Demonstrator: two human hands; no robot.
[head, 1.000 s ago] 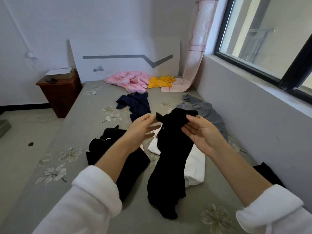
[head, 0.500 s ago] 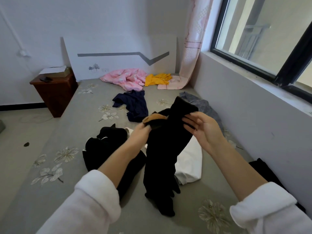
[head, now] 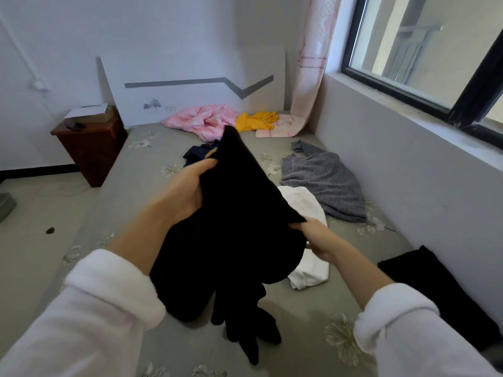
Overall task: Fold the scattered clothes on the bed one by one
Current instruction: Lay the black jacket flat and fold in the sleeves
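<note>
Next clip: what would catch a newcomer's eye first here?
The black garment held up mid-frame, gripped by the left hand and pinched at a corner by the right hand. Behind it, a pink cloth and a yellow garment stand out brightly at the far end of the bed.

No writing, brand, number or sign can be read anywhere. The paper point(head: 87, 111) on the nightstand point(head: 92, 151) is too small and blurred to show any print. The headboard point(head: 190, 104) carries only a grey zigzag line and a small tree picture, no letters. The black garment point(head: 239, 213) shows no legible tag.
</note>
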